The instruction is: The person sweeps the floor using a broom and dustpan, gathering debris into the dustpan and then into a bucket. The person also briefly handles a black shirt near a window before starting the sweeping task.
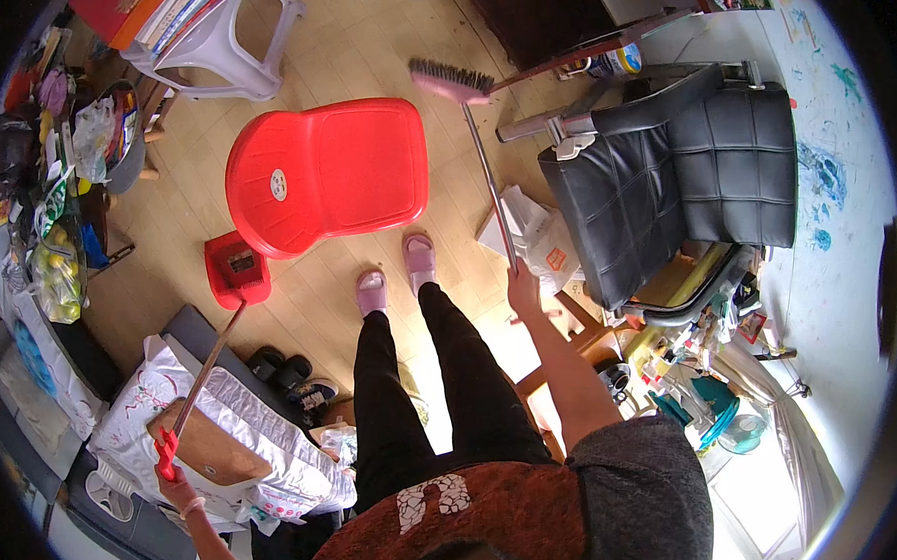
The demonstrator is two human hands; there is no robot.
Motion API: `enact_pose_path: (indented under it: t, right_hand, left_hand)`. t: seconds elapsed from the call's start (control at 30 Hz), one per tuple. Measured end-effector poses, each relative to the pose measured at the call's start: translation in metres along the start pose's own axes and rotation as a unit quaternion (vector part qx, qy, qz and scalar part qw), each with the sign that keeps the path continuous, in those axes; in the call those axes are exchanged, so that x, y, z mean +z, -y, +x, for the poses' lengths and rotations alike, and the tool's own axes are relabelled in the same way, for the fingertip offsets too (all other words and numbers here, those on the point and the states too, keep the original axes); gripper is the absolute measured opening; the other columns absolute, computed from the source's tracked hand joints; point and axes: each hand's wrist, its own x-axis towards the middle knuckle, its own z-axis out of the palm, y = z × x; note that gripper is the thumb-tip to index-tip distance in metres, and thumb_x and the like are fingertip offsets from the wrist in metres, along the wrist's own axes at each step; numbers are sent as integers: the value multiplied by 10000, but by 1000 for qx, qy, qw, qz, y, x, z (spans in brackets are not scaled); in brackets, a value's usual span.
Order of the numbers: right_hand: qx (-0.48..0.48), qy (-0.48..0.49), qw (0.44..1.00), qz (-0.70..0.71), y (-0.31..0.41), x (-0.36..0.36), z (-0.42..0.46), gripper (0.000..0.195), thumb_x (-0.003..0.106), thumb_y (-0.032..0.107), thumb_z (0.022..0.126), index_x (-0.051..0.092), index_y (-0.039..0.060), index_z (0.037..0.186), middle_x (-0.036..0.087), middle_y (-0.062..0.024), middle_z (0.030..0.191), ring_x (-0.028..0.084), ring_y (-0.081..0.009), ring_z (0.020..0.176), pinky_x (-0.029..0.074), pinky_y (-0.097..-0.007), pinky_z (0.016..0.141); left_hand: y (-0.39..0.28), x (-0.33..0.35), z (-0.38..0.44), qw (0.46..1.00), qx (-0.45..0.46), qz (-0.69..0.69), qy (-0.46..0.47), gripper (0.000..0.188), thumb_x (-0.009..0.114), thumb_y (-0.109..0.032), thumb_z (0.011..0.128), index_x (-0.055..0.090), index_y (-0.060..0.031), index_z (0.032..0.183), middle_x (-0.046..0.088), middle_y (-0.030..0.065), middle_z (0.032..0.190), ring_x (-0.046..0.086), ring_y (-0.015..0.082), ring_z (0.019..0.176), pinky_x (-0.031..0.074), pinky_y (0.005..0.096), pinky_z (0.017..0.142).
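Note:
A broom with a pink head and dark bristles [451,81] reaches up and away from me, its bristles near the floor below a dark cabinet. My right hand [524,289] grips its metal handle, well down from the head. On the left, my left hand [178,489] is closed around the red grip of a long-handled dustpan. The red dustpan [237,271] rests on the floor just beside a red plastic chair [371,168], which partly covers its upper edge. Some dark bits show inside the pan.
A black padded office chair [617,205] stands at the right, with a white plastic bag [544,243] beside it. A pale plastic stool [226,52] carries books at the upper left. Dark shoes [287,370] lie beside a cloth-covered seat [217,427]. Cluttered shelves line the left.

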Motion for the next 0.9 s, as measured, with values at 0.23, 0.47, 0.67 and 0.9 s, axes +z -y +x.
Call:
enact_pose_path:
  t: [0.23, 0.47, 0.67, 0.9]
  right_hand:
    - [43, -47, 998, 7, 19, 42, 131, 182, 464, 278, 896, 507, 136, 1001, 598, -253, 797, 589, -448, 758, 457, -515, 582]
    - [78, -20, 996, 31, 1, 58, 88, 199, 477, 251, 880, 526, 68, 941, 599, -242, 753, 587, -442, 689, 466, -495, 572]
    - [55, 15, 998, 33, -22, 24, -39, 194, 499, 222, 882, 517, 65, 995, 586, -213, 695, 588, -390, 629, 459, -457, 560]
    - [104, 18, 983, -148, 6, -54, -23, 355, 450, 236, 901, 436, 126, 1237, 614, -257, 805, 605, -441, 774, 472, -532, 652]
  left_hand:
    - [-14, -2, 2, 1000, 2, 2, 1, 212, 500, -25, 819, 532, 0, 1027, 606, 135, 935, 564, 239, 830, 453, 347, 754]
    - [16, -2, 5, 1000, -11, 4, -4, 222, 513, -20, 831, 528, 13, 1050, 603, 141, 966, 562, 237, 864, 446, 334, 789]
    - [6, -2, 8, 1000, 9, 11, -12, 289, 534, -26, 786, 529, 5, 1074, 612, 141, 967, 575, 261, 857, 451, 358, 786]
    - [-2, -5, 12, 1000, -16, 10, 12, 302, 510, 3, 801, 527, 8, 1103, 613, 142, 1016, 579, 247, 897, 461, 352, 788]
